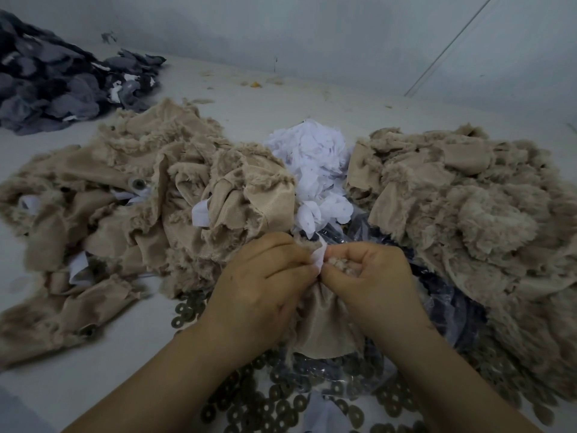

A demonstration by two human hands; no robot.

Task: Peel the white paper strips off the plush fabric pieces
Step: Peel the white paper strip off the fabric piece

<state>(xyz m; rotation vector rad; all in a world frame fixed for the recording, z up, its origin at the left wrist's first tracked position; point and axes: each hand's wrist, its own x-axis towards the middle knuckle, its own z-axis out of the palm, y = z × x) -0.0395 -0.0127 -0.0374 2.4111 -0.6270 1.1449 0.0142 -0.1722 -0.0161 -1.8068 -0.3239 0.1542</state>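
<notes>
beige plush piece [324,320] | crumpled, held up | white paper strip [319,256] at top edge

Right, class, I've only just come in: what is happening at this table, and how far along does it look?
A person is peeling a white paper strip off a beige plush piece. The left hand and right hand both pinch at the strip. Peeled white paper is heaped behind, between two beige plush piles; the left one shows strips still on. Small rings lie near the wrists.
</notes>
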